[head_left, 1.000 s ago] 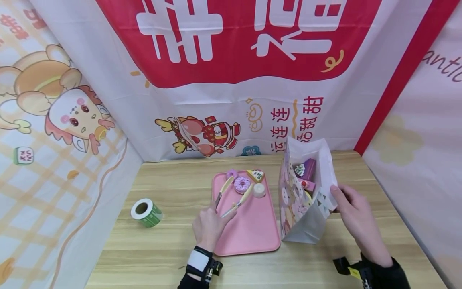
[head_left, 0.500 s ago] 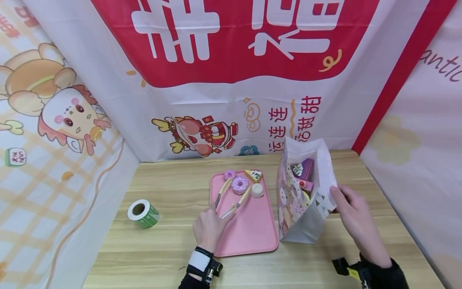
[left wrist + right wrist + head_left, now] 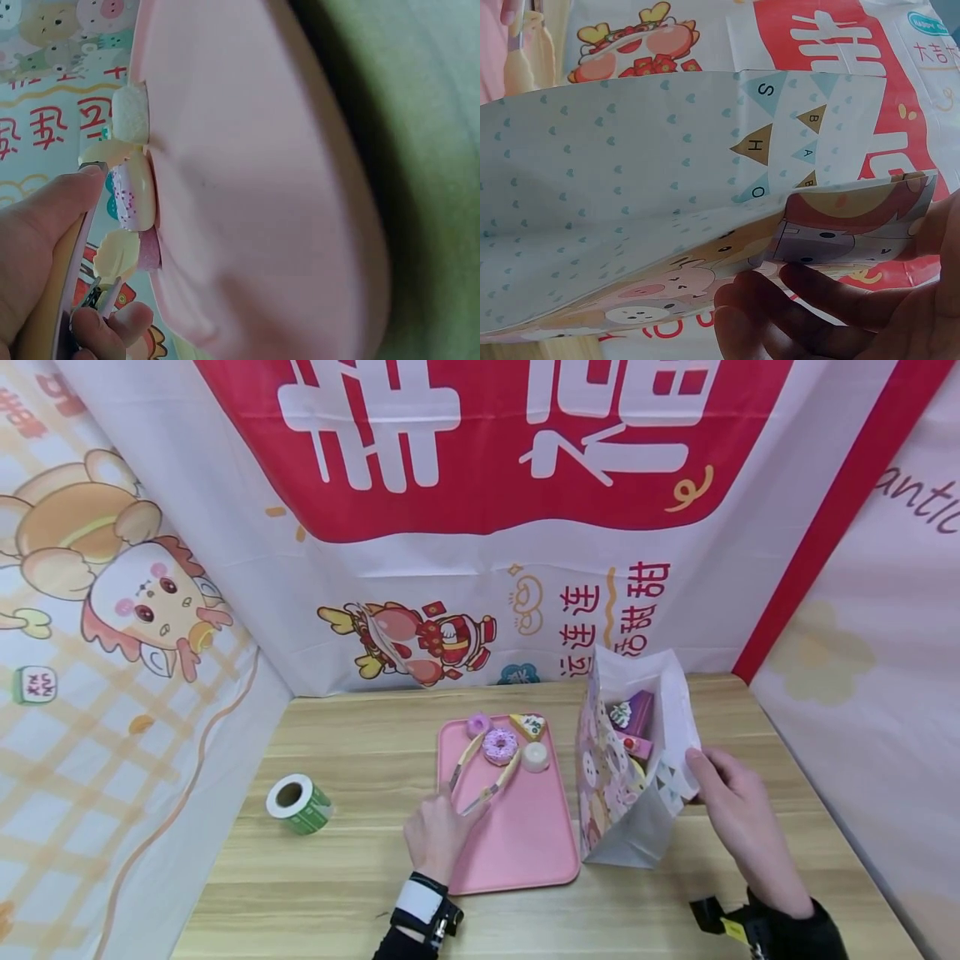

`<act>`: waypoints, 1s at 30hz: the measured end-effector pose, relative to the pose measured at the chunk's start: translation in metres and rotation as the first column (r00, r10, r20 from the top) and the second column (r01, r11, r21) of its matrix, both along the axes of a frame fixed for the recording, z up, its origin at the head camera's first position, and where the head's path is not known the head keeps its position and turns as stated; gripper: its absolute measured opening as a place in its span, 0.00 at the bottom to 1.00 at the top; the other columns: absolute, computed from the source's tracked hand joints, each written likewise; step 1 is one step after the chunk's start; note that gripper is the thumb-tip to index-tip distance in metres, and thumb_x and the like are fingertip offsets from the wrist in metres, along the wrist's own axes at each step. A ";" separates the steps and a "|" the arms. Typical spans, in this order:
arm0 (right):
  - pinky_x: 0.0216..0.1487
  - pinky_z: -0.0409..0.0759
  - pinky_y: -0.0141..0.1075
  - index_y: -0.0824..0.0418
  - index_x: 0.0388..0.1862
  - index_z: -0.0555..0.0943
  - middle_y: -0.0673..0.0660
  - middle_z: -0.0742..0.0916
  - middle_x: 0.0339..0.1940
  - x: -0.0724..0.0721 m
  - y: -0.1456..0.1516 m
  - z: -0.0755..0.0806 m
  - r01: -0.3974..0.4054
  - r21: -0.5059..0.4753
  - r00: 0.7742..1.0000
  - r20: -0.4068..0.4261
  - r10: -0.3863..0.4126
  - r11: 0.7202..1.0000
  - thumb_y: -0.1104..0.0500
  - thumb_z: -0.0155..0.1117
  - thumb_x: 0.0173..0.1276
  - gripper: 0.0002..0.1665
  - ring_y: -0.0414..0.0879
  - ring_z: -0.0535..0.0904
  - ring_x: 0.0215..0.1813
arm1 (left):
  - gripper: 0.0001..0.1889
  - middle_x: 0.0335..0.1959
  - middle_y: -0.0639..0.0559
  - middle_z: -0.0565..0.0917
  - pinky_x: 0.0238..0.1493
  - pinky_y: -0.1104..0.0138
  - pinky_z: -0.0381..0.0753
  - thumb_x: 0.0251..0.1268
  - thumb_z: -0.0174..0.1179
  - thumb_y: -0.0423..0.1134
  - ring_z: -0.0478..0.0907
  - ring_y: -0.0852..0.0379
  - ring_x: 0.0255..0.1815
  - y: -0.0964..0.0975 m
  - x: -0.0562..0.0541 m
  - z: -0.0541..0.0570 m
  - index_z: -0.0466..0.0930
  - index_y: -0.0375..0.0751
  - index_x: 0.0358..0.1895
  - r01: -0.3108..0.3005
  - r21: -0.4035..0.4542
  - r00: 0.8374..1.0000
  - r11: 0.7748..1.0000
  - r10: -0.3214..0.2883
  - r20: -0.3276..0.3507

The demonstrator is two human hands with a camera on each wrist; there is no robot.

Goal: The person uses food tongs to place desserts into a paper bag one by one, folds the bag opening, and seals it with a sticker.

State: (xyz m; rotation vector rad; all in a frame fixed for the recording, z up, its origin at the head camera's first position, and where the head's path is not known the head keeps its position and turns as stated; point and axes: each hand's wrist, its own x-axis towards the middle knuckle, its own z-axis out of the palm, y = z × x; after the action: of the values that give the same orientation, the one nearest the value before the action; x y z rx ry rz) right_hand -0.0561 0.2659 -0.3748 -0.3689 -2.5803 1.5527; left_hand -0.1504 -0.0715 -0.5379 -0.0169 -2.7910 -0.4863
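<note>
Tongs (image 3: 490,792) were gripped by left hand (image 3: 437,832), spread astride sprinkled donut (image 3: 500,746) on far end of tray (image 3: 517,847); paper bag (image 3: 637,827) was pinched by right hand (image 3: 738,802). No recent shift was noted; donut was judged unclamped.

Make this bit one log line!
left hand: holds tongs straddling sprinkled donut | right hand: holds open bag | donut: on pink tray
</note>
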 end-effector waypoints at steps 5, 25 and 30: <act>0.39 0.80 0.35 0.71 0.67 0.69 0.69 0.78 0.56 0.000 0.000 0.000 -0.003 0.000 1.000 0.022 0.003 1.000 0.41 0.39 0.81 0.37 0.53 0.77 0.47 | 0.41 0.06 0.57 0.61 0.07 0.66 0.57 0.43 0.67 0.74 0.57 0.61 0.05 0.001 0.002 -0.003 0.86 0.36 0.42 0.010 -0.014 1.000 1.000 -0.010 -0.002; 0.39 0.80 0.35 0.71 0.66 0.71 0.68 0.79 0.55 0.001 0.000 0.000 -0.010 0.008 1.000 -0.007 0.010 1.000 0.42 0.39 0.81 0.36 0.48 0.78 0.45 | 0.35 0.10 0.51 0.68 0.09 0.65 0.60 0.44 0.69 0.71 0.63 0.57 0.07 0.003 -0.007 -0.007 0.84 0.37 0.33 0.035 0.010 0.998 0.999 -0.034 -0.047; 0.39 0.80 0.36 0.71 0.66 0.70 0.68 0.79 0.55 0.002 0.001 0.000 -0.010 0.013 1.000 -0.003 0.010 1.000 0.42 0.39 0.81 0.36 0.48 0.77 0.45 | 0.35 0.08 0.55 0.64 0.09 0.66 0.60 0.43 0.70 0.70 0.62 0.59 0.07 -0.002 -0.003 -0.003 0.85 0.36 0.34 0.041 0.040 0.999 0.998 -0.041 -0.018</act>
State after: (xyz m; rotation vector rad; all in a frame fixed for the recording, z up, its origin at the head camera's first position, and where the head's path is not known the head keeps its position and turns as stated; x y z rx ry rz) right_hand -0.0543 0.2666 -0.3745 -0.3531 -2.5928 1.5378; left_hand -0.1529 -0.0732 -0.5408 -0.0696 -2.7679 -0.5495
